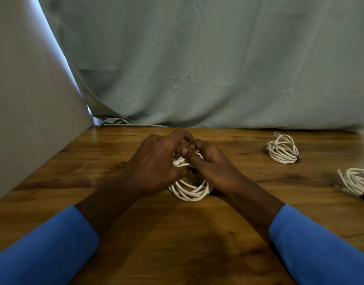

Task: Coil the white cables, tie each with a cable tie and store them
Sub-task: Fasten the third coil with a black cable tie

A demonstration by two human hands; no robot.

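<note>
My left hand [156, 163] and right hand [215, 171] grip a white cable coil [189, 193] mid-worktop [177, 233].
Both hands' fingers curl round its far part; near loops rest on the wood, plug [178, 162] pointing left. A second coil [283, 151] and third coil [355, 179] lie right.

The middle coil [190, 191] lay on the surface [177, 243], about midway across it. The left hand [158, 163] gripped the coil's left side and the right hand [214, 169] its right side, their fingertips meeting over its far part. A second coil [283, 150] lay well to the right of the middle coil and a little farther back. A third coil [355, 179] lay farther right still, at the picture's edge. Behind the middle coil, past the surface's far edge, hung a cloth [218, 68]; well to its left stood a panel [23, 99].
</note>
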